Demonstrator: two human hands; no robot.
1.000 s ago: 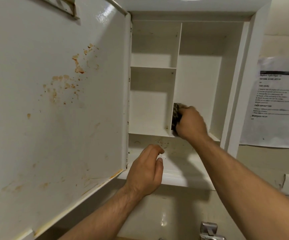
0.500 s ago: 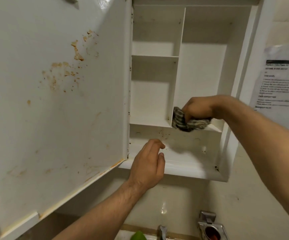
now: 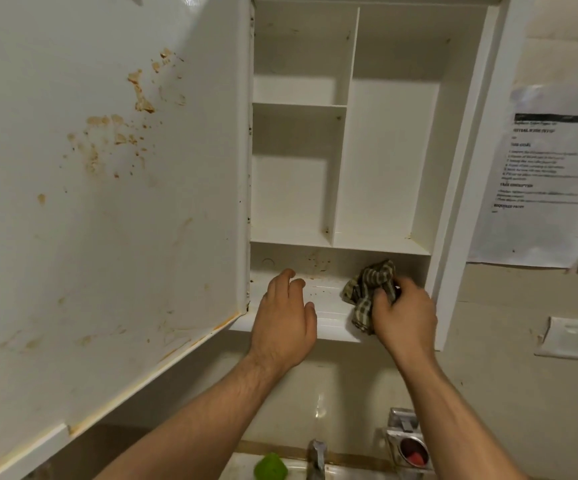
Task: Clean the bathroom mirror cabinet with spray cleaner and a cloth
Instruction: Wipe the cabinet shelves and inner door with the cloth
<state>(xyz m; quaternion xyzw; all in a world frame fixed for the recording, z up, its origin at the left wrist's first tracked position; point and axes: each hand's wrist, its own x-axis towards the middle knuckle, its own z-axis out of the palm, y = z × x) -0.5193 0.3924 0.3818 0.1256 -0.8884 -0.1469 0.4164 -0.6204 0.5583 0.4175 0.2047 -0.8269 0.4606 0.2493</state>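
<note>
The white mirror cabinet [image 3: 391, 161] hangs open in front of me, its shelves bare. Its door [image 3: 107, 209] swings out to the left, the inner face spotted with brown stains. My right hand [image 3: 403, 315] grips a bunched checked cloth [image 3: 370, 289] on the right end of the bottom shelf [image 3: 329, 308]. My left hand [image 3: 285, 318] rests on the front lip of that shelf, fingers reaching in over it. Brown specks mark the shelf and its back wall between my hands. No spray cleaner bottle is in view.
A printed paper sheet [image 3: 543, 174] is stuck to the wall right of the cabinet. Below are a tap [image 3: 317, 459], a green object [image 3: 270, 467] at the sink, a metal holder [image 3: 408, 448] with something red, and a white wall soap dish [image 3: 574, 339].
My right hand has brought the cloth down from the middle shelf's divider to the right end of the bottom shelf. My left hand has stayed on the shelf's lip.
</note>
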